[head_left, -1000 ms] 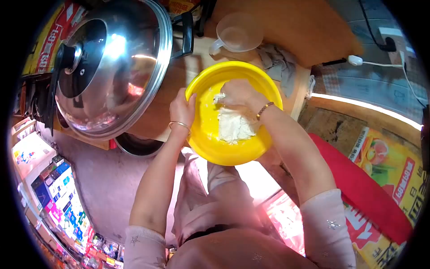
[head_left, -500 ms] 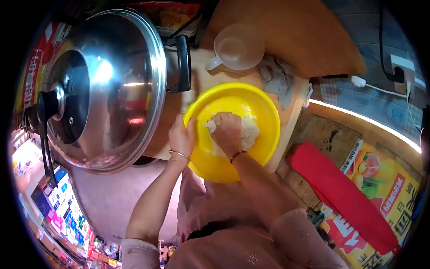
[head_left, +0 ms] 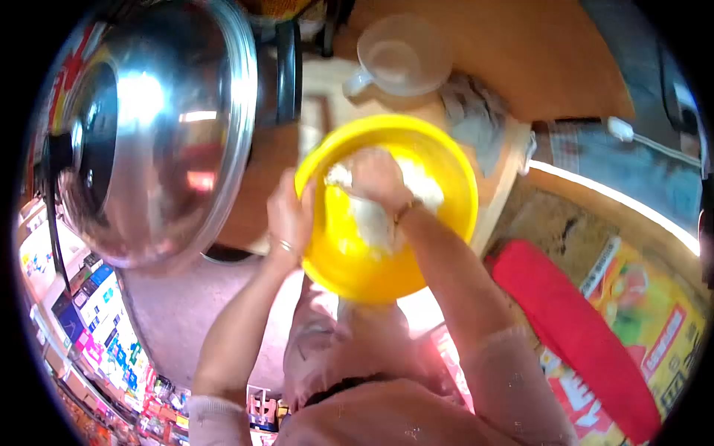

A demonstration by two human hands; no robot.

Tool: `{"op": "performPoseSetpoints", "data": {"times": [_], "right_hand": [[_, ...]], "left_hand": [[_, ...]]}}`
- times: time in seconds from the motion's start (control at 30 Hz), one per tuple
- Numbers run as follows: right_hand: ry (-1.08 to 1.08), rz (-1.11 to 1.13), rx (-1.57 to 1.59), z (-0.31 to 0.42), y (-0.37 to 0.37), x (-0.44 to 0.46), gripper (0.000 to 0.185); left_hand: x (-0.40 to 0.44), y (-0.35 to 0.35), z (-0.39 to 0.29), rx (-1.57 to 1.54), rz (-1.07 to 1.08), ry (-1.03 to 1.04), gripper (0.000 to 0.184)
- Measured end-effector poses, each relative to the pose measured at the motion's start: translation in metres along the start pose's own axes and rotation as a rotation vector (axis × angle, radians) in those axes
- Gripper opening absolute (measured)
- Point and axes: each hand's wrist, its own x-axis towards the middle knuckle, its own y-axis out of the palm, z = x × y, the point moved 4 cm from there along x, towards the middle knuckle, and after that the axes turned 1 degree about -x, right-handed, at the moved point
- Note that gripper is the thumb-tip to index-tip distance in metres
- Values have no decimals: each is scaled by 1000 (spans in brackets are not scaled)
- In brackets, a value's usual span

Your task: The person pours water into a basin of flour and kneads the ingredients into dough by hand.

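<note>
A yellow plastic basin [head_left: 451, 256] sits before me at the edge of a wooden table. My left hand [head_left: 290, 214] grips its left rim, thumb on the inside and fingers along the outer wall. Inside lies a pale lump of dough [head_left: 372, 223] with loose crumbs of flour around it. My right hand [head_left: 378, 178] is closed and pressed into the dough, blurred by motion. Some of the dough is hidden under that hand and wrist.
A big steel pot lid [head_left: 167, 163] with a black handle stands to the left. Behind the basin are a translucent measuring cup [head_left: 394, 59] and a grey cloth [head_left: 476, 119]. A red padded roll [head_left: 573, 334] lies at right on printed cardboard [head_left: 632, 297].
The view has shifted, and the lid sits farther left and higher in it. My right hand has moved within the dough, which now shows a different shape. The left hand keeps its rim grip.
</note>
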Motion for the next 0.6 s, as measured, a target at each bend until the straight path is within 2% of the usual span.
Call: {"op": "performPoseSetpoints", "data": {"times": [0.1, 0.17, 0.3, 0.37, 0.4, 0.47, 0.5, 0.6], "right_hand": [[85, 25, 133, 7, -12, -7, 39], [188, 274, 163, 21, -45, -20, 36], [239, 276, 27, 53, -53, -83, 34], [81, 136, -156, 61, -25, -114, 34], [77, 148, -145, 61, -11, -125, 34], [61, -155, -61, 57, -5, -125, 34], [52, -156, -58, 53, -1, -114, 34], [234, -335, -18, 54, 3, -91, 26]], "left_hand": [[1, -2, 2, -5, -30, 4, 18], [0, -1, 4, -1, -47, 29, 19], [1, 6, 11, 41, -16, 6, 20], [0, 8, 14, 52, -18, -3, 21], [0, 7, 14, 38, -32, 9, 21], [8, 5, 14, 40, -45, 27, 22], [8, 4, 13, 30, -43, 30, 22], [2, 2, 8, 6, -23, -1, 22]]}}
